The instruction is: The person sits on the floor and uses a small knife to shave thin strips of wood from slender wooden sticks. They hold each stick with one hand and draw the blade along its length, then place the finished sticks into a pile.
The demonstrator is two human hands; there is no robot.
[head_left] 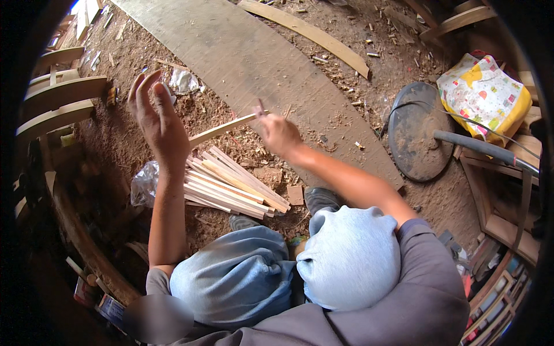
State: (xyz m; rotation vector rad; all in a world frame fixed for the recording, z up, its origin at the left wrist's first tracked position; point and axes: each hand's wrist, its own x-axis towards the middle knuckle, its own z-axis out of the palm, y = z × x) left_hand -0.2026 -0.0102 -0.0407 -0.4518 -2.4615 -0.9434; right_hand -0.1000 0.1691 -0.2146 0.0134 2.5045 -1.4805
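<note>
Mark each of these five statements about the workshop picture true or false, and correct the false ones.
1. The right hand holds one end of a thin wooden stick. True.
2. The left hand is closed in a fist round the stick. False: its fingers are spread open, and the stick's far end passes behind it, so contact cannot be seen.
3. A bundle of wooden sticks lies on the ground below the hands. True.
4. The ground is swept bare concrete. False: it is covered with sawdust and wood chips.
5. A long flat board lies on the ground beyond the hands. True.
</note>
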